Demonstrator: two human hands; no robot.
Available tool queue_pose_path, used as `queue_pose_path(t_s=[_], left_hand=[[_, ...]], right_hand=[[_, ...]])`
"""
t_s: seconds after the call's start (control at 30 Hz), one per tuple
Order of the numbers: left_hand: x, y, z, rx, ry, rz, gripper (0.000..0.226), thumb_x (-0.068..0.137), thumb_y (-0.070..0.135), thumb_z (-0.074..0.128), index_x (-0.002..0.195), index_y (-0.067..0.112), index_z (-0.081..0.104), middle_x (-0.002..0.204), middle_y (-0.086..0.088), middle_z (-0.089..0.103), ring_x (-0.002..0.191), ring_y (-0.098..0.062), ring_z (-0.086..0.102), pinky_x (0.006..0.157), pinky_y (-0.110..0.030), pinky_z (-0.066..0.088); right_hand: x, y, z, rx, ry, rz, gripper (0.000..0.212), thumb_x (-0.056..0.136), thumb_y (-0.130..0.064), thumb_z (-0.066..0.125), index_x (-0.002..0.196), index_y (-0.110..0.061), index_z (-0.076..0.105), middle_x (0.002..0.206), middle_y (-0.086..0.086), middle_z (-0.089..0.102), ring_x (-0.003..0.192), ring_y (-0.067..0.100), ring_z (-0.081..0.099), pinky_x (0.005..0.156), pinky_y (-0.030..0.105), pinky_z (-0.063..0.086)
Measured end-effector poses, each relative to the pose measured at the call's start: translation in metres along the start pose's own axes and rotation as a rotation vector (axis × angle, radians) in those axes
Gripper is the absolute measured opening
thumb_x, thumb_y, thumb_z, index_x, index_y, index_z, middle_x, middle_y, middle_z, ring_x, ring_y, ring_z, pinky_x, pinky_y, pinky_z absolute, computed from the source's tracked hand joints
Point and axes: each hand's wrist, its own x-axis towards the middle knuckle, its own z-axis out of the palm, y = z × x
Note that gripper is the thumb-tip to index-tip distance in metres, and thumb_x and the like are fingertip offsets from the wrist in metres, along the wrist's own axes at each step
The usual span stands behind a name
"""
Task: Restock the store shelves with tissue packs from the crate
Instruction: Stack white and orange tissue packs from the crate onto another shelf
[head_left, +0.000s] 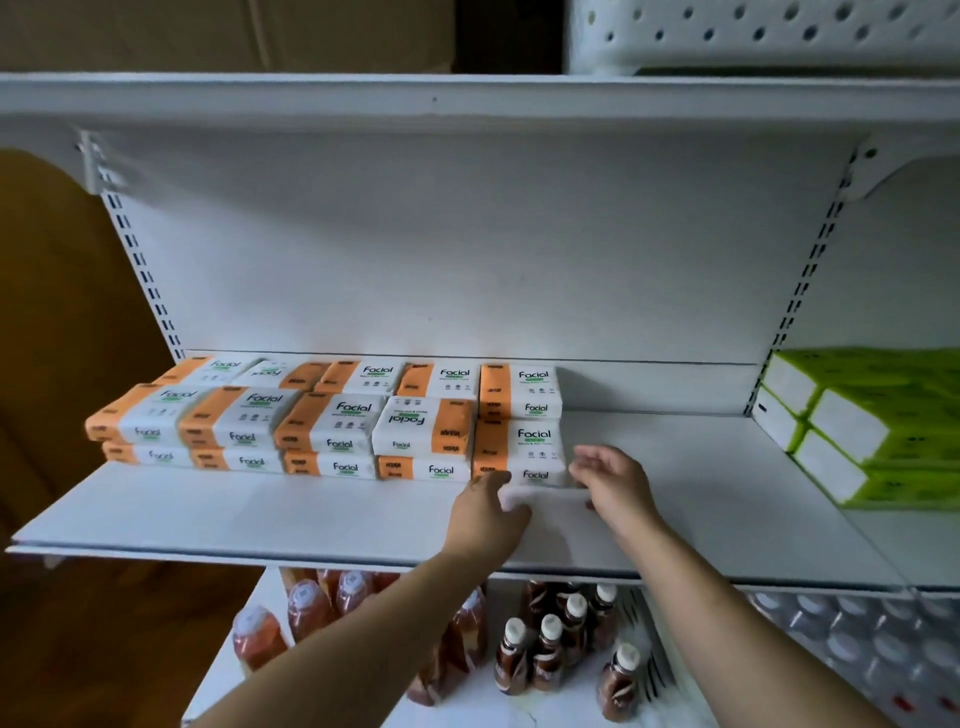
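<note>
Hands over white shelf (260, 512). Right hand (613, 478) has loose, spread fingers gripping nothing; Facial tissue pack (524, 449) lies just left of it. Left hand (485, 512) is at the pack's front-left corner, fingers blurred, grip unclear. Stacked tissue packs (322, 426) sit farther left, bottles (550, 639) below.

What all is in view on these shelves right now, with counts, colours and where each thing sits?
Tissue packs: about fourteen showing, orange and white, middle shelf, left to centre.
Green packs: several, green and white, right bay.
Orange bottles: several, lower shelf, left.
Brown bottles: about six, white caps, lower shelf, centre.
Clear bottles: many, lower right.
Basket: one, white, top shelf.
Left hand: at the end pack's front.
Right hand: fingers spread beside that pack.
</note>
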Motion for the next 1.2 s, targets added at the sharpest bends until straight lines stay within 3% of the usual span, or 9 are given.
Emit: queue_pose_path(t_s=[0.1, 0.23, 0.4, 0.57, 0.67, 0.73, 0.83, 0.97, 1.2], left_hand=[[-0.017, -0.006, -0.008, -0.087, 0.119, -0.015, 0.046, 0.088, 0.019, 0.057, 0.133, 0.013, 0.049, 0.129, -0.005, 0.056, 0.118, -0.017, 0.052, 0.098, -0.023, 0.037], [-0.049, -0.028, -0.036, -0.261, 0.358, -0.095, 0.040, 0.087, 0.013, 0.058, 0.127, 0.012, 0.055, 0.123, 0.000, 0.060, 0.112, -0.013, 0.056, 0.096, -0.023, 0.042], [-0.123, -0.094, -0.089, -0.297, 0.673, -0.307, 0.033, 0.087, 0.010, 0.058, 0.120, 0.012, 0.060, 0.110, 0.002, 0.063, 0.099, -0.011, 0.057, 0.092, -0.026, 0.046], [-0.234, -0.171, -0.135, -0.214, 0.924, -0.568, 0.031, 0.085, 0.011, 0.059, 0.115, 0.014, 0.063, 0.105, -0.001, 0.065, 0.093, -0.010, 0.055, 0.078, -0.017, 0.037], [-0.319, -0.205, -0.153, -0.239, 1.075, -0.704, 0.030, 0.085, 0.008, 0.059, 0.115, 0.011, 0.063, 0.105, -0.005, 0.065, 0.094, -0.015, 0.057, 0.076, -0.017, 0.037], [-0.383, -0.223, -0.158, -0.251, 1.187, -0.802, 0.030, 0.085, 0.009, 0.059, 0.115, 0.012, 0.063, 0.103, -0.003, 0.065, 0.093, -0.013, 0.056, 0.074, -0.014, 0.034], [-0.480, -0.244, -0.160, -0.259, 1.341, -0.943, 0.029, 0.087, 0.011, 0.058, 0.115, 0.013, 0.062, 0.108, -0.002, 0.065, 0.096, -0.013, 0.057, 0.080, -0.016, 0.037], [-0.584, -0.263, -0.146, -0.286, 1.491, -1.082, 0.029, 0.090, 0.014, 0.057, 0.118, 0.014, 0.060, 0.111, 0.000, 0.063, 0.104, -0.016, 0.057, 0.093, -0.024, 0.043], [-0.707, -0.297, -0.056, -0.576, 1.839, -1.374, 0.023, 0.088, 0.008, 0.058, 0.111, 0.010, 0.062, 0.100, -0.002, 0.060, 0.097, -0.019, 0.058, 0.082, -0.025, 0.042]], right_hand=[[-0.026, -0.014, 0.009, 0.062, -0.069, -0.062, 0.016, 0.087, -0.001, 0.056, 0.097, -0.008, 0.066, 0.079, 0.002, 0.063, 0.063, 0.010, 0.055, 0.052, 0.012, 0.042], [-0.064, -0.028, 0.050, 0.074, -0.310, -0.100, 0.021, 0.088, -0.003, 0.056, 0.080, -0.022, 0.062, 0.078, -0.001, 0.064, 0.063, 0.009, 0.056, 0.052, 0.016, 0.041], [-0.131, -0.021, 0.135, 0.058, -0.643, -0.111, 0.022, 0.085, 0.000, 0.059, 0.078, -0.020, 0.065, 0.078, -0.001, 0.066, 0.072, 0.008, 0.059, 0.065, 0.015, 0.046], [-0.229, -0.005, 0.227, -0.063, -1.095, -0.075, 0.022, 0.088, 0.000, 0.056, 0.081, -0.019, 0.063, 0.074, 0.002, 0.064, 0.061, 0.010, 0.058, 0.052, 0.017, 0.045], [-0.307, 0.001, 0.272, -0.146, -1.292, -0.131, 0.020, 0.087, 0.004, 0.055, 0.082, -0.013, 0.064, 0.076, 0.002, 0.063, 0.067, 0.012, 0.058, 0.058, 0.017, 0.048], [-0.365, 0.006, 0.293, -0.199, -1.403, -0.128, 0.015, 0.087, 0.006, 0.054, 0.088, -0.005, 0.064, 0.075, 0.002, 0.062, 0.060, 0.008, 0.058, 0.055, 0.016, 0.048], [-0.456, 0.017, 0.310, -0.316, -1.583, -0.081, 0.016, 0.088, 0.003, 0.053, 0.084, -0.011, 0.060, 0.075, 0.006, 0.061, 0.054, 0.009, 0.055, 0.042, 0.014, 0.040], [-0.558, 0.034, 0.320, -0.391, -1.764, -0.077, 0.022, 0.089, 0.006, 0.050, 0.082, -0.014, 0.057, 0.068, 0.004, 0.057, 0.050, 0.010, 0.048, 0.041, 0.016, 0.034], [-0.695, 0.116, 0.326, -0.707, -2.111, -0.181, 0.023, 0.089, 0.002, 0.052, 0.080, -0.018, 0.058, 0.071, 0.002, 0.058, 0.041, -0.001, 0.051, 0.042, 0.015, 0.036]])
